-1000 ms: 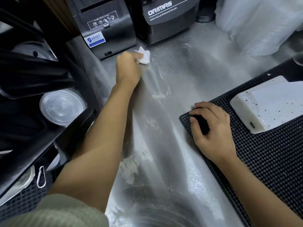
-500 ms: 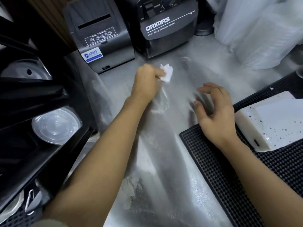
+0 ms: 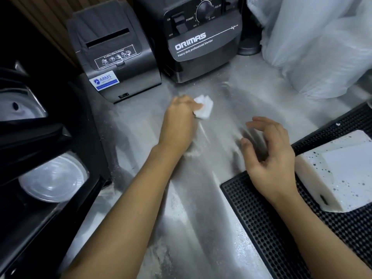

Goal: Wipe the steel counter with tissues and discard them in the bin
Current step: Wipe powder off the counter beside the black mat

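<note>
Fingers (image 3: 198,106) of your left hand (image 3: 178,125) pinched the crumpled white tissue (image 3: 203,109) against the dusty steel surface (image 3: 201,198) at upper centre of frame, powder streaks trailing toward you; your right hand (image 3: 268,158) hovered lower right, fingers spread, holding nothing. No bin showed.

— What's the left hand (image 3: 177,125) doing?
— Its grip is closed on a crumpled white tissue (image 3: 203,106), pressed against the dusty steel tabletop (image 3: 201,198).
— And the right hand (image 3: 269,158)?
— Fingers spread, empty, beside the black mat (image 3: 267,234).
</note>
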A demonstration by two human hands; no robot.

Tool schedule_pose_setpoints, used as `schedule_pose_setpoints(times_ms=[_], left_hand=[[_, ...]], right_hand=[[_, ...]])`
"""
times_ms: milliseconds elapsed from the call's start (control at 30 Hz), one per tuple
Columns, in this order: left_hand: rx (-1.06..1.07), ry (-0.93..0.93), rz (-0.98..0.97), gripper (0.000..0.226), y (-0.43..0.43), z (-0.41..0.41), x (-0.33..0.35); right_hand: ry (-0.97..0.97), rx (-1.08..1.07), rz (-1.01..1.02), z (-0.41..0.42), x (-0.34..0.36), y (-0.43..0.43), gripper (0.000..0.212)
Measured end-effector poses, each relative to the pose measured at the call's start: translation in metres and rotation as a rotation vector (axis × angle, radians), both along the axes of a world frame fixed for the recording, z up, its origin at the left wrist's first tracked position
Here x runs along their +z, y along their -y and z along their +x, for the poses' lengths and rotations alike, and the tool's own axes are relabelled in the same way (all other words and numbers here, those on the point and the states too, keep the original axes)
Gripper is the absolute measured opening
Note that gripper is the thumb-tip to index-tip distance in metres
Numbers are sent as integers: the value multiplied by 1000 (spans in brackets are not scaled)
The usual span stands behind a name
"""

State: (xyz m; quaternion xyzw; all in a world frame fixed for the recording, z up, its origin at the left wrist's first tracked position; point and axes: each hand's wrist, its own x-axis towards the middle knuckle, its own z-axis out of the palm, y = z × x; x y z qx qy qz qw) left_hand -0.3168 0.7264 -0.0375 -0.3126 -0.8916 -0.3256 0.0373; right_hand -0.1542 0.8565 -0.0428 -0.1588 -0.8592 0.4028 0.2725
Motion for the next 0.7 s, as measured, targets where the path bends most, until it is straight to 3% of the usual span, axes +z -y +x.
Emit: schedule_pose_setpoints(times_ms=[67,200,333,433,533,633,700], left_hand=[[-27,21,-27,40,8,13,4],[129,-28,138,40,-10,-7,18],[53,43,-42,39,-51,-25,4],[33,132,-64,44,-58,-27,0],[-116,132,-74,58,-41,2,12],[-180,126,-41,38,7,43,11],[-142,283,33,47,33,49,14]], right_hand=[[-9,-6,2,0,0,-1,26],[-22,-1,1,0,0,0,25],[-30,-11,-13,0,0,-1,25],[-28,-19,-12,0,-1,0,25],[-21,-24,-19,0,-2,-2,24],[-27,-26,-22,-1,-2,-2,24],[-28,-26,-29,-1,-3,-2,25]])
